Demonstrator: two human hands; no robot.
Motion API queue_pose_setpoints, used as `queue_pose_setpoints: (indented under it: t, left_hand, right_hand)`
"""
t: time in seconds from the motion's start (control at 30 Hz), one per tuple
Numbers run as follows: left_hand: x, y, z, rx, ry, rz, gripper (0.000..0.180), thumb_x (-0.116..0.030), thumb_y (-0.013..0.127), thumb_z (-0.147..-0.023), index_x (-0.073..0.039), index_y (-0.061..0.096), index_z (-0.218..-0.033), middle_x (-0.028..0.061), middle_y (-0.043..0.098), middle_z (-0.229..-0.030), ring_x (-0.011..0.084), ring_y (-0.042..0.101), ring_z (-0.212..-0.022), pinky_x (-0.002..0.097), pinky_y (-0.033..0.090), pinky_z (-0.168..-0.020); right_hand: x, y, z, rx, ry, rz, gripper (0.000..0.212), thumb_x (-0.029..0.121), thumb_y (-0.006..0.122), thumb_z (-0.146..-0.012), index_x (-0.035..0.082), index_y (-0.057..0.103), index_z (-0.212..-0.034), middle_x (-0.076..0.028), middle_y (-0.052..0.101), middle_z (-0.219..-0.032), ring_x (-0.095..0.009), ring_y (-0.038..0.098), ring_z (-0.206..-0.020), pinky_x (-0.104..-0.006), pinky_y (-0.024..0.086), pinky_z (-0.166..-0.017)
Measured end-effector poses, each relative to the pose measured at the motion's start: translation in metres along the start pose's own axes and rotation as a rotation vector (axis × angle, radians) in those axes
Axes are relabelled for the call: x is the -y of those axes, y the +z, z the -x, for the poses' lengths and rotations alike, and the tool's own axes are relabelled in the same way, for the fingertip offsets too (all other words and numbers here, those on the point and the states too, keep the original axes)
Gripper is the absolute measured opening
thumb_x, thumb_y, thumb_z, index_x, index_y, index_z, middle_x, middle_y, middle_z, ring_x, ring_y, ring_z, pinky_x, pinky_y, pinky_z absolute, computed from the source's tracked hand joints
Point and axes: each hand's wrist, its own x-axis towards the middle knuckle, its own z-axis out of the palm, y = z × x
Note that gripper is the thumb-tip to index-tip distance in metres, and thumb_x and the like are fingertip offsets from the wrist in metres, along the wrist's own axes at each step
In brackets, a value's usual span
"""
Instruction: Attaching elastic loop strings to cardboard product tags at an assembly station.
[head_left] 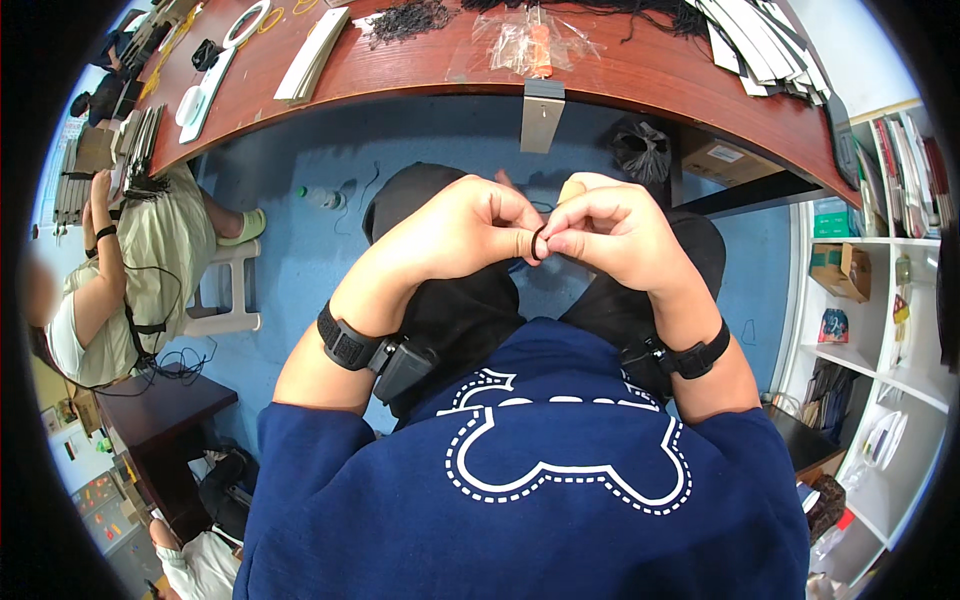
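My left hand point(450, 232) and my right hand point(622, 232) meet above my lap, fingertips nearly touching. Between them is a thin black cord loop point(538, 243), pinched by the fingers of both hands. Its far part is hidden behind my fingertips. A tan cover point(572, 190) shows at a finger of my right hand. Both hands are held away from the table, lower in the picture than its front edge.
Ahead runs a red-brown table point(640, 75) with a black pile point(412, 20), a clear plastic bag point(505, 45), pale strips point(314, 55) and black-and-white strips point(765, 50). A metal block point(542, 115) juts from its edge. Another person point(150, 260) sits at left; shelves point(870, 350) stand right.
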Motion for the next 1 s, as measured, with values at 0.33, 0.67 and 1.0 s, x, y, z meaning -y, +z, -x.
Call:
queue_pose_setpoints:
  t: [0.33,0.67,1.0]
  left_hand:
    - [-0.011,0.018,-0.006,-0.437,-0.019,-0.317,0.009,-0.009,0.063,-0.082,-0.001,0.059,-0.081,-0.0046,0.055,-0.070,0.0032,0.049,-0.060,0.0172,0.041,-0.057]
    - [-0.007,0.023,0.001,-0.371,-0.047,0.357,0.012,-0.011,0.066,-0.082,-0.002,0.061,-0.088,-0.0034,0.059,-0.075,0.0022,0.052,-0.064,0.0166,0.042,-0.058]
    - [-0.002,0.025,-0.001,-0.441,-0.048,0.359,0.012,-0.013,0.065,-0.083,-0.003,0.063,-0.090,-0.0023,0.062,-0.079,0.0029,0.053,-0.068,0.0178,0.043,-0.060]
  right_hand:
    - [-0.020,0.015,0.001,-0.440,0.041,0.149,0.006,0.005,0.064,-0.078,0.000,0.060,-0.079,-0.001,0.053,-0.075,-0.007,0.051,-0.058,-0.0208,0.040,-0.050]
    - [0.013,0.022,0.005,-0.493,-0.076,0.416,0.007,-0.002,0.066,-0.071,-0.001,0.064,-0.077,-0.004,0.052,-0.069,-0.009,0.048,-0.053,-0.0214,0.038,-0.047]
    - [0.012,0.028,0.009,-0.490,-0.073,0.382,0.012,-0.006,0.058,-0.073,-0.002,0.064,-0.083,-0.004,0.051,-0.068,-0.006,0.043,-0.049,-0.0202,0.033,-0.045]
